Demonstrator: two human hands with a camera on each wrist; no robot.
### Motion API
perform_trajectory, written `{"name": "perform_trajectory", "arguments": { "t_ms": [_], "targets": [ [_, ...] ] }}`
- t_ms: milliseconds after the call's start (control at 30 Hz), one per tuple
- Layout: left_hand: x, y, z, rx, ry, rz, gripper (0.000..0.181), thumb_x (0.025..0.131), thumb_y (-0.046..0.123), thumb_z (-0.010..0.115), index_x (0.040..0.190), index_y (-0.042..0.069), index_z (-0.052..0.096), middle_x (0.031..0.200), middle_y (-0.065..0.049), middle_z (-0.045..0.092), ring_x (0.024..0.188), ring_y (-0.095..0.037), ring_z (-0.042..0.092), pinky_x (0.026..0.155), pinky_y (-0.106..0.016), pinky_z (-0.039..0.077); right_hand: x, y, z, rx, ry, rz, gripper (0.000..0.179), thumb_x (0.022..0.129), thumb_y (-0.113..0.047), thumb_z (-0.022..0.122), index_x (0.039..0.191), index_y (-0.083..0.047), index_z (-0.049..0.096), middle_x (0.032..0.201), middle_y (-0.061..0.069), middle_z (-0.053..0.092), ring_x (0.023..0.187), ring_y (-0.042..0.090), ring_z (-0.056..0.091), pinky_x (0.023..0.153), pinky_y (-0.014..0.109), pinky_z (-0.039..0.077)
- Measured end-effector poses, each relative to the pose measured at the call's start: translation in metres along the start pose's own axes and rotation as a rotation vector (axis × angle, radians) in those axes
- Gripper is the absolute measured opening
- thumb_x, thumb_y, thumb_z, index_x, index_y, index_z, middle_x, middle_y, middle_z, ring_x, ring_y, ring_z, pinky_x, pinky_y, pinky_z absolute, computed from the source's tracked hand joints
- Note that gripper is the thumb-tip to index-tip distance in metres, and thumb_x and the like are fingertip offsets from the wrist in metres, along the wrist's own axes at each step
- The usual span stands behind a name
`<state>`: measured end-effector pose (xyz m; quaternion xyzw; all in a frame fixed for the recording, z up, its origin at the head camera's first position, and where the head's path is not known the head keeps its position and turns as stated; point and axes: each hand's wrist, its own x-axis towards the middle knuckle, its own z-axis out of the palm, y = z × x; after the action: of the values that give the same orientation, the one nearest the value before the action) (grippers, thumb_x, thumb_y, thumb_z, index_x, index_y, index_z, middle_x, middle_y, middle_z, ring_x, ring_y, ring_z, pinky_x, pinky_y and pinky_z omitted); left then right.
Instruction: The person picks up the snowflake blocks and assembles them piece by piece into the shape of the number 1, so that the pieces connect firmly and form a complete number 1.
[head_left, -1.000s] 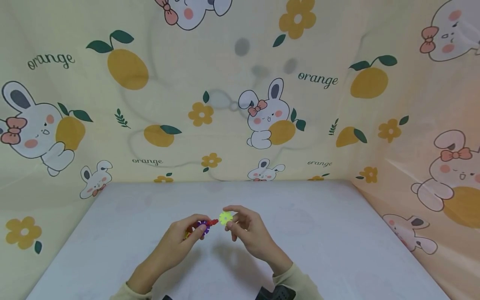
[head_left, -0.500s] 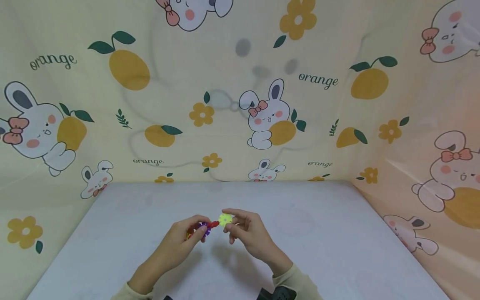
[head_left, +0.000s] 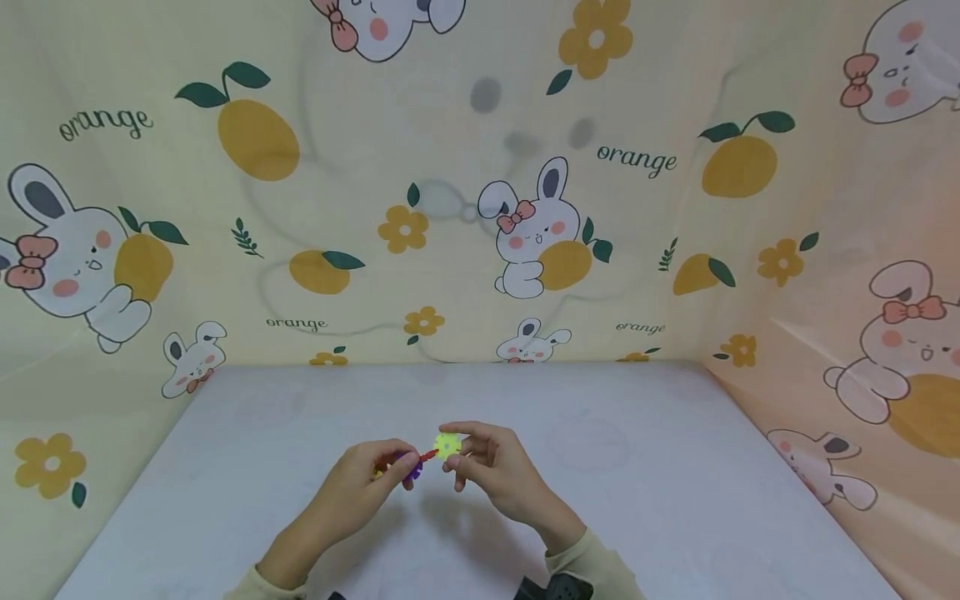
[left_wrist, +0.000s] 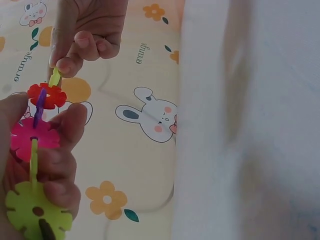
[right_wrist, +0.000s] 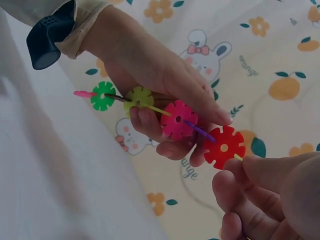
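My left hand [head_left: 356, 492] grips a chain of interlocking snowflake discs. In the right wrist view the chain runs from a pink disc [right_wrist: 84, 93] and a green disc [right_wrist: 103, 96] through a yellow-green disc [right_wrist: 138, 100] and a magenta disc [right_wrist: 178, 119] to a purple disc [right_wrist: 200, 131] and a red disc [right_wrist: 225, 148]. Thumb and fingers of my right hand [head_left: 510, 475] pinch a bright yellow-green snowflake disc [head_left: 447, 446]. Its edge meets the red disc's notched rim; how deep it sits there I cannot tell. Both hands are raised above the table.
The white table [head_left: 637, 483] reaches back to a cream cloth [head_left: 450, 275] printed with rabbits and oranges. More of this cloth hangs at both sides. A black wrist device [head_left: 555, 586] shows at the right sleeve.
My right hand has moved slightly left and down, bringing the yellow-green disc against the red disc. The left hand has tilted the chain a little, and its purple disc sits slightly lower.
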<state>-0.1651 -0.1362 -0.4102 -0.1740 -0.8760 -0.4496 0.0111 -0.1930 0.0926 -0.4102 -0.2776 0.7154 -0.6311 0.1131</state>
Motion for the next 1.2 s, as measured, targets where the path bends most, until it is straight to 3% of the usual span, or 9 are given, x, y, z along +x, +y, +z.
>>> {"name": "perform_trajectory", "arguments": {
  "t_ms": [133,433,667,833,1200],
  "targets": [
    [0.0004,-0.0015,0.0001,0.01,0.001,0.002,0.022,0.102,0.037,0.06,0.095,0.02,0.072,0.075,0.012,0.067,0.074,-0.004,0.058,0.064,-0.022,0.047,-0.0001,-0.0012,0.0001,-0.014,-0.003,-0.003,0.039,0.098,-0.003,0.063,0.136,0.002,0.057,0.097,0.035,0.067,0.065,0.006,0.064,0.07,0.022,0.054],
    [0.0005,0.0005,-0.001,0.007,0.003,-0.005,0.018,0.099,0.034,0.065,0.095,0.019,0.074,0.073,0.011,0.069,0.07,-0.005,0.059,0.061,-0.022,0.045,-0.0013,-0.0027,-0.0007,-0.089,-0.016,-0.017,0.039,0.099,-0.006,0.063,0.137,-0.001,0.058,0.096,0.03,0.068,0.067,0.007,0.066,0.073,0.023,0.053],
    [0.0012,-0.0002,0.0001,0.005,0.0,0.002,0.013,0.099,0.026,0.066,0.097,0.016,0.074,0.074,0.01,0.069,0.07,-0.003,0.058,0.061,-0.022,0.046,-0.0016,-0.0028,0.0015,-0.104,-0.003,-0.021,0.039,0.098,-0.005,0.063,0.136,-0.003,0.059,0.096,0.028,0.069,0.067,0.02,0.068,0.073,0.022,0.052],
    [0.0009,-0.0004,0.0004,-0.001,0.001,0.001,0.011,0.098,0.023,0.066,0.097,0.016,0.074,0.074,0.009,0.069,0.07,-0.004,0.058,0.06,-0.022,0.046,-0.0019,-0.0022,0.0028,-0.115,0.006,-0.02,0.038,0.097,-0.003,0.063,0.135,-0.003,0.06,0.094,0.025,0.07,0.066,0.013,0.067,0.077,0.024,0.053],
    [0.0013,-0.0005,-0.001,-0.025,-0.011,0.003,0.015,0.099,0.025,0.066,0.098,0.013,0.074,0.075,0.008,0.07,0.072,-0.004,0.058,0.062,-0.021,0.047,-0.002,-0.002,0.0041,-0.116,0.017,-0.028,0.038,0.096,-0.002,0.064,0.134,-0.002,0.061,0.092,0.025,0.07,0.065,0.014,0.066,0.074,0.024,0.055]
  ]
}}
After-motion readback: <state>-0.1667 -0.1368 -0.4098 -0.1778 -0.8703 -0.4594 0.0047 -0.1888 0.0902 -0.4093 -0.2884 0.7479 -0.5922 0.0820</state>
